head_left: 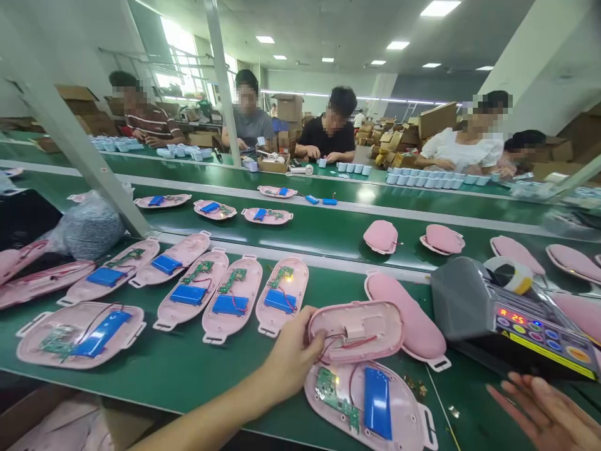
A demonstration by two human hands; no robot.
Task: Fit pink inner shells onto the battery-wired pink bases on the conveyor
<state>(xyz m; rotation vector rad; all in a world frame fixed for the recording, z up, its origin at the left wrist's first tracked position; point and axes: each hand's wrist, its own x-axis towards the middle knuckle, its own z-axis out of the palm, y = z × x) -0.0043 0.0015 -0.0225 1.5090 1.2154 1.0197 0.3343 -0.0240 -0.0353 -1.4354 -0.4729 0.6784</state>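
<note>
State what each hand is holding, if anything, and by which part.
The left hand grips an open pink shell at its near-left end, thumb over the rim. The right hand is open; nothing visibly held.

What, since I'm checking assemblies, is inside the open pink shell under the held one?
Green circuitry, a lit yellow light, a blue block and a thin wire show. The held shell covers part of the far side; anything beneath it is hidden.

Pale-blue plastic cases [425,179] in rows on far table [369,195], person in white top [462,149] behind them, cardboard boxes [436,121] piled beyond, lit ceiling panels [440,8] overhead
</note>
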